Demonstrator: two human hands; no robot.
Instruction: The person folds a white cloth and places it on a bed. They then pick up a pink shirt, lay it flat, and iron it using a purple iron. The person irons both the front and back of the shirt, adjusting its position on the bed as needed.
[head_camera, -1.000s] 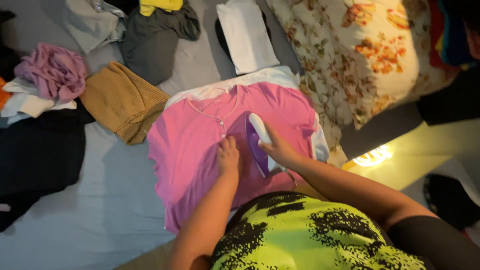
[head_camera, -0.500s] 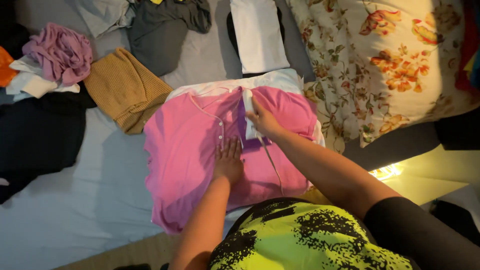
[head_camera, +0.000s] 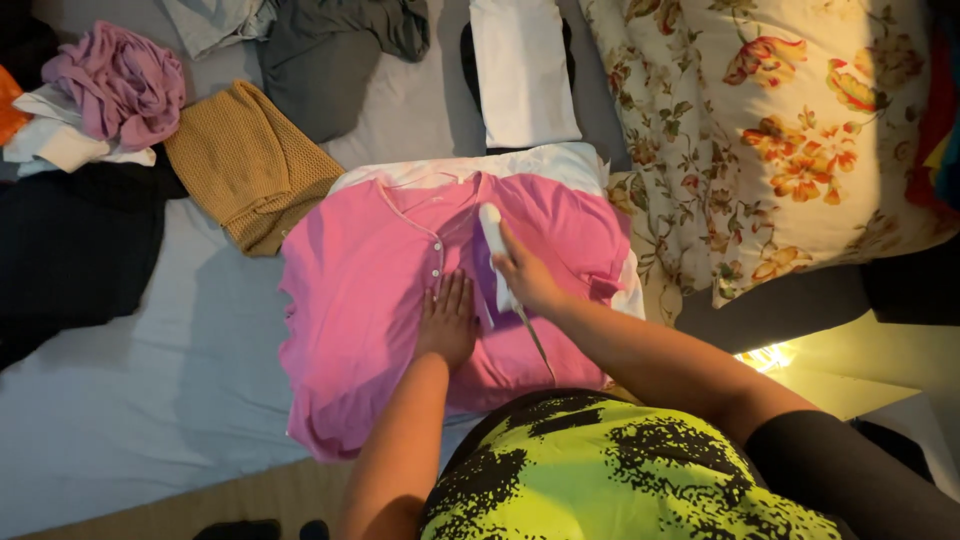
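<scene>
A pink buttoned shirt (head_camera: 360, 300) lies spread flat over a white cloth (head_camera: 560, 165) on the grey bed. My left hand (head_camera: 448, 322) presses flat on the shirt's middle, fingers together, just below the button placket. My right hand (head_camera: 528, 280) grips a white-and-purple clothes iron (head_camera: 492, 235), whose tip points toward the shirt's collar. The iron's cord (head_camera: 535, 345) trails back toward my body along my right forearm.
A mustard knit garment (head_camera: 250, 165) lies folded left of the shirt. A mauve crumpled garment (head_camera: 115, 85), dark clothes (head_camera: 70, 250) and grey garments (head_camera: 320, 60) sit around the top left. A folded white item (head_camera: 522, 70) and a floral pillow (head_camera: 780, 130) lie at the top right.
The iron has slid back down and to the right on the shirt's chest. My left hand stays pressed on the fabric, and the view has shifted slightly.
</scene>
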